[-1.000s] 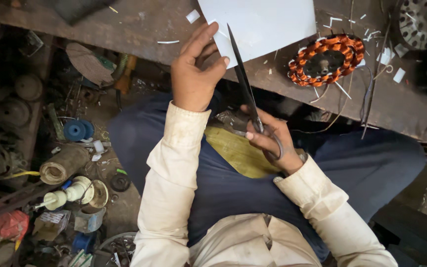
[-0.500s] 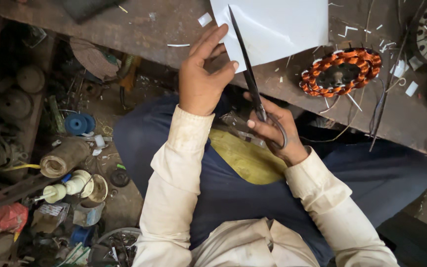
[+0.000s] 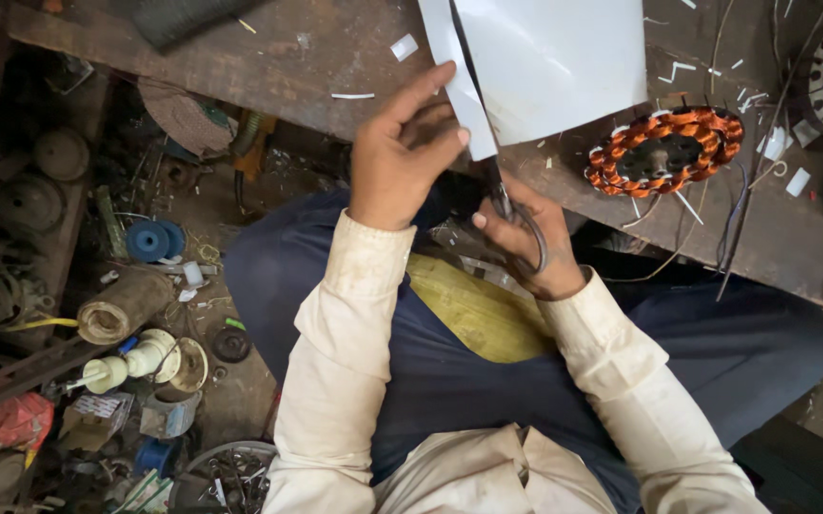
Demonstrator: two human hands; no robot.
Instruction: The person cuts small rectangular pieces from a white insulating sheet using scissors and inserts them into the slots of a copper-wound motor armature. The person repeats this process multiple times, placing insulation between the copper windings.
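From the head camera, looking down, a person sat at a worn wooden worktop (image 3: 268,67) cutting a white sheet of thin card or paper (image 3: 564,67) with long dark metal scissors (image 3: 492,162). The cut looked well along: a narrow white strip (image 3: 464,81) at the sheet's left edge was already parted along most of its visible length, with the blades lying in the slit between strip and sheet. Whether the strip was fully freed at the far end could not be told, since the sheet ran out of view. Small white offcuts (image 3: 402,46) lay scattered on the wood.

The left hand (image 3: 402,162) was partly closed, thumb and fingers pinching the lower end of the strip. The right hand (image 3: 525,238) was curled shut around the scissor handles just below the worktop's edge, over the lap. Near the sheet's right side rested a round motor stator wound with orange copper wire (image 3: 664,150).
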